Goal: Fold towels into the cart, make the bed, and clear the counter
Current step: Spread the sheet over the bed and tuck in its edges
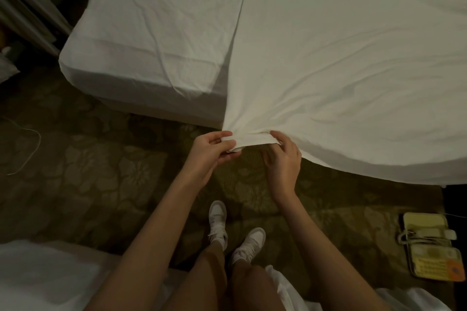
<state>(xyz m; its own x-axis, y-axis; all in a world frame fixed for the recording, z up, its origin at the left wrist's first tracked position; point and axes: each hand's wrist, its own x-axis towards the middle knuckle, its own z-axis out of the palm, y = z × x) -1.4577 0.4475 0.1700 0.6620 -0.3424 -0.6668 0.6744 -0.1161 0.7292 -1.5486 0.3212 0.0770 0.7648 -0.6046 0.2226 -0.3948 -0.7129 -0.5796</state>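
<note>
2 hands meet at the centre of the frame on one corner of a loose white sheet (pixel 341 70). The left hand (pixel 212 151) pinches the bunched corner between thumb and fingers; the right hand (pixel 283 156) has its fingertips curled over the hem just beside it, so both are clamped on the cloth. From that grip the sheet fans out taut toward the upper right, covering most of the bed (pixel 151 40), while the upper-left part of the mattress is bare apart from its fitted cover.

Judging from this, the bed-making part of the task is in hand, with the sheet not yet spread square. The risk is that a pull from a single gathered corner drags the whole sheet toward the person, so the far side may slide off the mattress or the creases radiating from the grip set in. A thumb slip would drop the hem onto the patterned carpet (pixel 101 159).

No cart, towel or counter shows. The only container-like thing is a yellow case (pixel 429 247) on the floor at lower right; it seems to lie open with straps and a card-like panel inside, though the dim light makes that uncertain. White bedding (pixel 45 275) fills the lower left.
</note>
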